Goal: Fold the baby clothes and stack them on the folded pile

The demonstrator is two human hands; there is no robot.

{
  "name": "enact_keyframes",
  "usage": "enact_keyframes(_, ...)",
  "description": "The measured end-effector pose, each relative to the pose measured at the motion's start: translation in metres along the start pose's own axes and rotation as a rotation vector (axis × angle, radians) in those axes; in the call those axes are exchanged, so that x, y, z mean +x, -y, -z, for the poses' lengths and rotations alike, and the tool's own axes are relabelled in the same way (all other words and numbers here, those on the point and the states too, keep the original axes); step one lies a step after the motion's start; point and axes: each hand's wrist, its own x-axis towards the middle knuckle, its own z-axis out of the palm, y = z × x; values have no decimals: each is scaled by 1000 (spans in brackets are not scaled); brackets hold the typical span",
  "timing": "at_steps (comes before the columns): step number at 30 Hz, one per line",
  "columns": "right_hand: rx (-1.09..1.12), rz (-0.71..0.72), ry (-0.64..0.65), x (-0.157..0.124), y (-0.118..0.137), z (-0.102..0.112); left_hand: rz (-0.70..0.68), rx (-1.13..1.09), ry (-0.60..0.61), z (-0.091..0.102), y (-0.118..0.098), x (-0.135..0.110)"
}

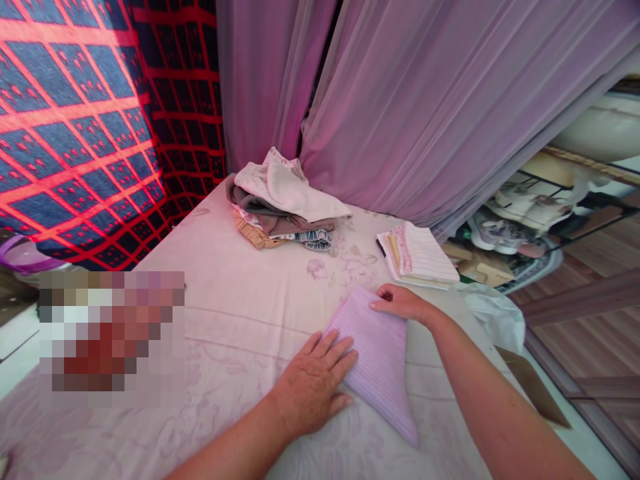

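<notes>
A lilac striped cloth (377, 360) lies on a bed (240, 313) with a pale floral sheet. The left hand (313, 387) presses flat on it, fingers spread; the right hand (400, 301) rests on its far edge, fingers close together, not gripping. A pile of clothes (280, 200) and a folded stack (417, 257) lie beyond, before a mauve curtain (400, 113) and a red-and-navy patterned cloth (75, 113); shoes (510, 227) sit to the right above a wooden floor (575, 333).

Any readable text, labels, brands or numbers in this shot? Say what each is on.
None readable: the lilac striped cloth under the left hand and right hand, the folded stack of cloths and the bedsheet show no text; the pixelated patch cannot be read.
</notes>
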Motion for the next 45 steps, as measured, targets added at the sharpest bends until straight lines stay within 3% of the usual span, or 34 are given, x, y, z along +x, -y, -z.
enact_keyframes(7, 18, -12, 150, -7, 13, 10, -3, -1, 21, 5, 0, 1)
enact_keyframes(12, -24, 56, 96, -25, 29, 22, 28, -28, 15, 10, -1, 2)
enact_keyframes(19, -79, 4, -142, -62, 55, 68, 48, -114, -154, 5, 6, 1)
enact_keyframes(22, -95, -14, -205, -75, 73, 77, 29, -178, -245, 9, -1, 1)
enact_keyframes(26, -122, 56, -259, -92, 103, 71, 27, -398, -315, 23, -28, 0)
enact_keyframes(32, -65, 203, -335, -113, 143, 42, 116, -805, -251, 41, -52, 2)
enact_keyframes(36, 165, 417, -112, -118, 163, 23, 130, -1020, -325, 66, -50, 5)
enact_keyframes(39, 326, 501, 64, -119, 173, 16, 150, -1157, -421, 93, -52, 4)
enact_keyframes(42, 403, 528, 137, -118, 179, 12, 219, -1192, -473, 113, -53, 2)
enact_keyframes(45, 407, 562, 120, -116, 182, 6, 297, -1172, -517, 121, -49, 1)
